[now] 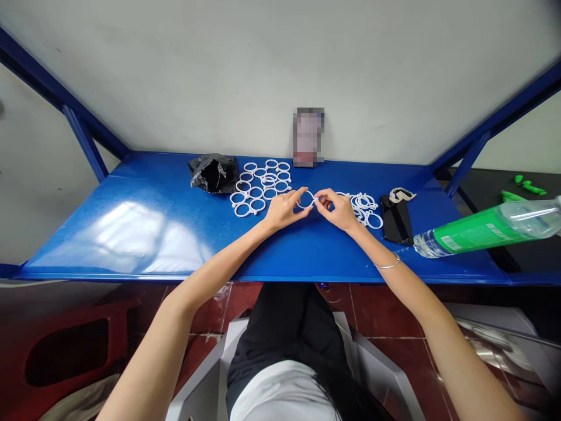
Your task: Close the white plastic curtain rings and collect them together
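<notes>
A white ring point(302, 207) is held over the blue surface point(280, 257), spanned by slightly parted fingers point(299, 193) of the left hand point(283, 211) and pinched by the right hand point(340, 210), fingertips nearly together; loose rings point(270, 178) lie both sides.

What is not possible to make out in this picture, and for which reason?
In the head view:
Right side of the thin white ring: too small, partly covered by the right hand.
Overlapping white rings on the right: number unclear, hand in front.
Inside of the crumpled black plastic bag: shadow.
Face of the upright dark-edged rectangle: pixelated.
Top of the clear green-labelled plastic bottle: cut by right edge.
</notes>
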`<action>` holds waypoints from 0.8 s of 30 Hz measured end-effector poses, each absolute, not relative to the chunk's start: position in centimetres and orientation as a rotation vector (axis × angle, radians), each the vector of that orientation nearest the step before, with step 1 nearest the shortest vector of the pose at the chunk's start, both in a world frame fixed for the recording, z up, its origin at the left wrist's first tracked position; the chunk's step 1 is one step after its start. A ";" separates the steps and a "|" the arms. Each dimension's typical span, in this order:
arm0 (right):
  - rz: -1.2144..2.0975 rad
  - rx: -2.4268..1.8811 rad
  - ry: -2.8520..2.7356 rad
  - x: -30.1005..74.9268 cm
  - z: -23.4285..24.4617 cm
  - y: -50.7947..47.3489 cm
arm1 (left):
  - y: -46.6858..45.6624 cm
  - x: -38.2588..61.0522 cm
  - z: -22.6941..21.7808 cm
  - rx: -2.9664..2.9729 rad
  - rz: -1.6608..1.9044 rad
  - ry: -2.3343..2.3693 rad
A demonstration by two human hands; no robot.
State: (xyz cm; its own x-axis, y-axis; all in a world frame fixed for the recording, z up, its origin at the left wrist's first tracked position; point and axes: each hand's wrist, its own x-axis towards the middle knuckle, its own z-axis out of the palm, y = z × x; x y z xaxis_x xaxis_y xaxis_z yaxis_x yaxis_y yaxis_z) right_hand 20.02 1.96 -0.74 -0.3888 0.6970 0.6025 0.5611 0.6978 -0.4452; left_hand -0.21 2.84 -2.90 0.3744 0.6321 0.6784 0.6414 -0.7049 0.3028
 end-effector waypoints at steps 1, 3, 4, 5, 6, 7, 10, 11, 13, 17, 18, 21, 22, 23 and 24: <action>0.217 -0.954 -2.099 20.0 -0.7 1.9 | 2.8 -0.2 -2.9 -2.595 -1.270 -1.207; 0.229 -0.945 -2.109 20.0 -0.7 1.9 | 2.8 -0.2 -3.0 -2.600 -1.257 -1.220; 0.235 -0.943 -2.114 20.0 -0.7 1.9 | 2.8 -0.2 -3.0 -2.603 -1.250 -1.224; 0.240 -0.943 -2.118 20.0 -0.7 1.9 | 2.8 -0.2 -3.0 -2.605 -1.245 -1.226; 0.244 -0.944 -2.121 20.0 -0.7 1.9 | 2.8 -0.2 -3.0 -2.606 -1.242 -1.225; 0.245 -0.945 -2.123 20.0 -0.7 1.9 | 2.8 -0.2 -3.0 -2.604 -1.242 -1.223; 0.248 -0.942 -2.131 20.0 -0.8 2.0 | 2.7 -0.2 -2.9 -2.608 -1.227 -1.226; 0.248 -0.941 -2.133 20.0 -0.8 2.0 | 2.7 -0.2 -2.9 -2.614 -1.213 -1.237; 0.251 -0.945 -2.138 20.0 -0.8 1.9 | 2.7 -0.3 -2.9 -2.629 -1.182 -1.266; 0.264 -0.973 -2.133 20.0 -0.8 1.9 | 2.8 -0.2 -2.8 -2.635 -1.148 -1.306; 0.266 -0.982 -2.127 19.9 -0.8 1.9 | 2.7 -0.2 -2.8 -2.634 -1.142 -1.311; 0.266 -0.994 -2.112 19.9 -0.8 1.9 | 2.7 -0.2 -2.7 -2.638 -1.122 -1.325; 0.266 -0.995 -2.110 19.9 -0.9 2.0 | 2.7 -0.2 -2.7 -2.644 -1.119 -1.326; 0.264 -0.995 -2.108 19.9 -0.9 2.0 | 2.6 -0.2 -2.6 -2.650 -1.119 -1.328; 0.262 -0.995 -2.106 20.0 -1.0 2.0 | 2.6 -0.2 -2.5 -2.654 -1.121 -1.331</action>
State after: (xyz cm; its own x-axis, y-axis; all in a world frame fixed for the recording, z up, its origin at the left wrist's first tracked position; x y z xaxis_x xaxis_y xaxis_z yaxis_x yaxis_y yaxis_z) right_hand 19.96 2.01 -0.99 -0.3925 0.7278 0.5624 0.5678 0.6728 -0.4743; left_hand -0.18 2.59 -2.53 0.3990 0.7123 0.5774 0.6900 -0.6479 0.3226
